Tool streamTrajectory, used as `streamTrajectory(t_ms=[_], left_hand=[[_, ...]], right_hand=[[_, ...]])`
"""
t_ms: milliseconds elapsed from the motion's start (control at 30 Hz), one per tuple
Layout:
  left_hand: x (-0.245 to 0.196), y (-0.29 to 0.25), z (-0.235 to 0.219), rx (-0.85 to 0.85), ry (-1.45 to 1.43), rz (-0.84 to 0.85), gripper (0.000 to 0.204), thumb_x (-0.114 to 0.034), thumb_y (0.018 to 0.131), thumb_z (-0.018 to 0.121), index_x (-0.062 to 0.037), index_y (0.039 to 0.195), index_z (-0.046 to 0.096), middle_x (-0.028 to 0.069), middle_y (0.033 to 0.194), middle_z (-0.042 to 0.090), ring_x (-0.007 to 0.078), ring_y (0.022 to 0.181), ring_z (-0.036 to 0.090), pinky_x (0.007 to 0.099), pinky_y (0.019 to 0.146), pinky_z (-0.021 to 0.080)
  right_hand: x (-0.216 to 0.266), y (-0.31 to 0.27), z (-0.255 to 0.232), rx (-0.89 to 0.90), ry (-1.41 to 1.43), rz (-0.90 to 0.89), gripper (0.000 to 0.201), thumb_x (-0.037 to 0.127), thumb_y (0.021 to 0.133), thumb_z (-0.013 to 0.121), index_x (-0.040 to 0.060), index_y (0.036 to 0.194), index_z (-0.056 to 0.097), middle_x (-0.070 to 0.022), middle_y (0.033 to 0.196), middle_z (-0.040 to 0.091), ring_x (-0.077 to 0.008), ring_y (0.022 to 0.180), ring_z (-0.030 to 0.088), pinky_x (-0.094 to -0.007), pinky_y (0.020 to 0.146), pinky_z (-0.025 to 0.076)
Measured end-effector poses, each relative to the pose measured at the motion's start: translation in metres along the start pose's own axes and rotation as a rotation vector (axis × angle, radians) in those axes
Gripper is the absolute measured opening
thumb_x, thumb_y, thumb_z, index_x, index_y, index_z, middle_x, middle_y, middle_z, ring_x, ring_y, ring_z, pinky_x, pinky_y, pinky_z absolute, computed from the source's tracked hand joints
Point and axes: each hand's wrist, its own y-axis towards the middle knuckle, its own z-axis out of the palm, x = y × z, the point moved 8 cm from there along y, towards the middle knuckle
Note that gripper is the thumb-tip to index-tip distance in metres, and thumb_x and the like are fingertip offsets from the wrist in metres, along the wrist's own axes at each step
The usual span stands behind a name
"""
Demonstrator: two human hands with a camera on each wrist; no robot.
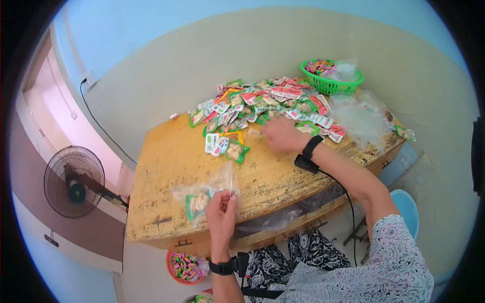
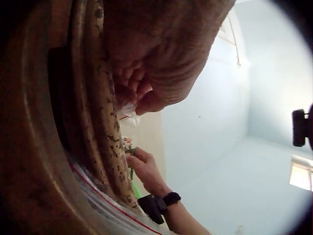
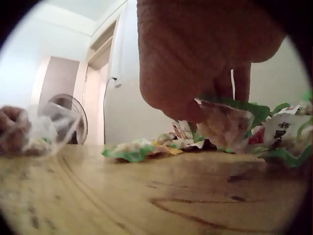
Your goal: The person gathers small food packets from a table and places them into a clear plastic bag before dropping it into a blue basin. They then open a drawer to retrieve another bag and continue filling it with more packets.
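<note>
The left hand (image 1: 222, 209) pinches the edge of a clear plastic bag (image 1: 230, 179) near the table's front edge; a green-edged packet (image 1: 198, 204) lies in or under the bag, I cannot tell which. In the left wrist view the fingertips of the left hand (image 2: 146, 73) hold the clear film. At the front of a heap of small packets (image 1: 268, 98) is the right hand (image 1: 285, 135). In the right wrist view the right hand (image 3: 195, 63) has its thumb and fingers on a green-edged packet (image 3: 227, 122). Several loose packets (image 1: 235, 150) lie between the hands.
A green basket (image 1: 333, 86) with small wrapped pieces stands at the back right, beside crumpled clear bags (image 1: 358, 118). Below the table are an open drawer (image 1: 283, 214), a red basket (image 1: 184, 267) and a blue basin (image 1: 405, 209). A fan (image 1: 76, 182) stands left.
</note>
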Motion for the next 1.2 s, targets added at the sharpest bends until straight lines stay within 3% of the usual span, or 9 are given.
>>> streamTrajectory(t_ms=[133, 233, 333, 467, 567, 667, 833, 967, 1200], left_hand=[[0.005, -0.001, -0.002, 0.012, 0.01, -0.013, 0.01, -0.006, 0.098, 0.066, 0.0009, 0.105, 0.065, -0.0012, 0.089, 0.065, 0.0048, 0.075, 0.058, 0.0219, 0.066, 0.047], [0.001, -0.001, 0.0, 0.001, 0.065, 0.026, 0.013, -0.009, 0.098, 0.067, 0.0005, 0.107, 0.066, 0.0001, 0.09, 0.067, 0.0055, 0.075, 0.059, 0.0226, 0.065, 0.048], [-0.001, -0.002, 0.004, 0.017, -0.022, -0.024, 0.012, -0.009, 0.099, 0.067, 0.0002, 0.107, 0.066, 0.0, 0.09, 0.067, 0.0057, 0.074, 0.059, 0.0225, 0.065, 0.048], [0.005, 0.001, 0.004, 0.034, -0.042, -0.03, 0.011, -0.009, 0.099, 0.066, 0.0001, 0.106, 0.066, -0.0005, 0.089, 0.066, 0.0055, 0.073, 0.059, 0.022, 0.064, 0.048], [0.0, 0.0, 0.003, 0.0, -0.026, -0.001, 0.01, -0.009, 0.099, 0.066, 0.0, 0.105, 0.066, -0.0007, 0.087, 0.065, 0.0055, 0.072, 0.058, 0.0218, 0.063, 0.048], [-0.017, -0.006, 0.008, -0.04, 0.075, 0.055, 0.01, -0.009, 0.099, 0.065, -0.0005, 0.104, 0.066, -0.001, 0.086, 0.065, 0.0055, 0.071, 0.058, 0.0224, 0.063, 0.048], [-0.079, -0.013, 0.029, -0.113, 0.37, 0.295, 0.008, -0.007, 0.097, 0.067, -0.0011, 0.102, 0.066, 0.0019, 0.082, 0.065, 0.0071, 0.068, 0.059, 0.0245, 0.061, 0.05], [-0.114, -0.02, 0.055, -0.119, 0.547, 0.456, 0.008, -0.003, 0.091, 0.069, -0.002, 0.098, 0.065, 0.01, 0.08, 0.061, 0.0173, 0.063, 0.062, 0.0292, 0.056, 0.049], [-0.132, -0.029, 0.086, -0.152, 0.774, 0.556, 0.014, -0.007, 0.086, 0.071, -0.005, 0.098, 0.064, 0.0117, 0.082, 0.059, 0.031, 0.07, 0.064, 0.0418, 0.058, 0.05]], right_hand=[[-0.001, -0.041, -0.059, -0.33, 0.572, 0.14, 0.026, 0.032, 0.087, 0.07, 0.0058, 0.091, 0.07, -0.0106, 0.083, 0.068, -0.0281, 0.08, 0.065, -0.0427, 0.068, 0.049], [0.0, -0.079, -0.072, -0.237, 0.775, 0.226, 0.031, 0.034, 0.091, 0.073, 0.0033, 0.094, 0.07, -0.0063, 0.079, 0.062, -0.0194, 0.076, 0.058, -0.0361, 0.063, 0.044], [0.004, -0.11, -0.089, -0.399, 0.945, 0.261, 0.023, 0.025, 0.091, 0.075, 0.0027, 0.096, 0.071, -0.0026, 0.078, 0.056, -0.0118, 0.076, 0.051, -0.0307, 0.061, 0.039], [-0.015, -0.123, -0.075, -0.183, 1.006, 0.277, 0.019, 0.017, 0.094, 0.072, -0.0011, 0.097, 0.068, -0.0023, 0.088, 0.064, -0.0086, 0.07, 0.057, -0.0265, 0.06, 0.046], [-0.011, -0.133, -0.077, 0.041, 1.325, 0.497, 0.018, 0.014, 0.097, 0.067, -0.0023, 0.105, 0.064, -0.008, 0.096, 0.068, -0.0118, 0.069, 0.068, -0.0246, 0.058, 0.055], [0.012, -0.138, -0.07, 0.093, 1.62, 0.486, 0.023, 0.011, 0.099, 0.063, -0.0034, 0.115, 0.059, -0.0128, 0.1, 0.069, -0.0199, 0.074, 0.075, -0.0261, 0.056, 0.061], [0.042, -0.144, -0.057, -0.069, 1.78, 0.517, 0.024, 0.008, 0.101, 0.06, -0.0056, 0.119, 0.056, -0.0133, 0.102, 0.069, -0.0242, 0.078, 0.076, -0.0286, 0.063, 0.063], [0.045, -0.152, -0.057, -0.239, 1.835, 0.543, 0.022, 0.006, 0.101, 0.058, -0.0052, 0.12, 0.055, -0.0128, 0.105, 0.069, -0.0246, 0.08, 0.076, -0.0289, 0.066, 0.064], [0.057, -0.152, -0.045, -0.165, 1.879, 0.535, 0.018, 0.006, 0.102, 0.058, -0.0029, 0.118, 0.056, -0.0105, 0.106, 0.068, -0.0221, 0.085, 0.075, -0.03, 0.071, 0.064]])
